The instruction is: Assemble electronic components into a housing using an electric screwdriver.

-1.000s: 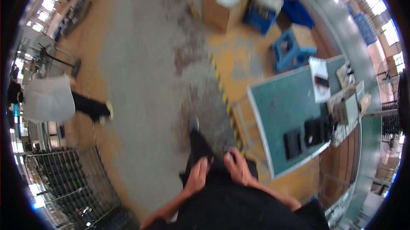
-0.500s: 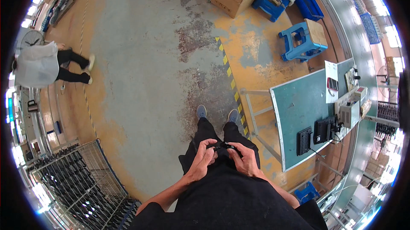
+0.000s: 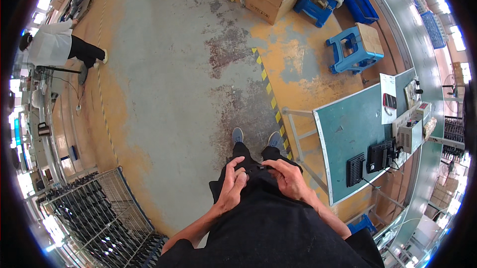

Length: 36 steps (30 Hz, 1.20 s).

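Observation:
In front of my waist, both hands meet over my dark clothing. My left hand has its fingers curled, with thumb and fingertips pinching one side of a small black piece. From the other side my right hand pinches the same piece between thumb and index finger, its back turned up. The piece is dark against dark cloth, so its exact shape and kind cannot be made out.
At my right stands a green-topped table with a black monitor and a grey box-shaped device. A blue stool and cardboard box are farther off. A wire cart is near left; a person is far left.
My right hand has shifted slightly, its fingers straighter over the black piece. The left hand keeps its pinch. The person at far left has moved farther ahead.

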Motion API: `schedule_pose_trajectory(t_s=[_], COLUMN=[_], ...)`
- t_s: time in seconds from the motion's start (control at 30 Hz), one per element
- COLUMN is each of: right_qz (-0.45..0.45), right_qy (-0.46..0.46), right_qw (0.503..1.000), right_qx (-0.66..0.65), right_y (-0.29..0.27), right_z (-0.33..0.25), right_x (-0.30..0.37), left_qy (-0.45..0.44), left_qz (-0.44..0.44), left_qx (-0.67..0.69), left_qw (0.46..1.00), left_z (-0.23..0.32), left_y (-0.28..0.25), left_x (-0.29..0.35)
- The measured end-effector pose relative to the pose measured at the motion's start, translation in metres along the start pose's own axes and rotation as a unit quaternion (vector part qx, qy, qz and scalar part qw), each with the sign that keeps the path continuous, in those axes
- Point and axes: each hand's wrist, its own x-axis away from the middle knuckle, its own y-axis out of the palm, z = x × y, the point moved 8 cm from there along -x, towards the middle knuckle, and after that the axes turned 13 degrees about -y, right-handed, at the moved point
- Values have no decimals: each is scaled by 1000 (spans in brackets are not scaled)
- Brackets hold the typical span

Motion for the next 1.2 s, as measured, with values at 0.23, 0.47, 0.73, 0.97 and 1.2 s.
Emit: schedule_pose_trajectory(t_s=[0.23,0.47,0.73,0.97,1.2], right_qz=[-92,-135,-177,-117,75], right_qy=[-27,-74,-64,235,312], right_qw=[995,986,980,953,947], right_qx=[24,66,65,-151,-17], right_y=[5,21,39,36,13], right_z=[3,-9,15,70,185], right_x=[-4,-3,19,41,123], left_qy=[-5,62,23,-73,-14], left_qz=[-9,-11,-64,-39,267], left_qx=[-86,-340,-407,-250,-84], left_qw=[996,938,911,965,960], left_z=[8,19,23,-15,-24], left_y=[3,2,-2,-44,-193], left_x=[-4,0,-9,-38,-22])
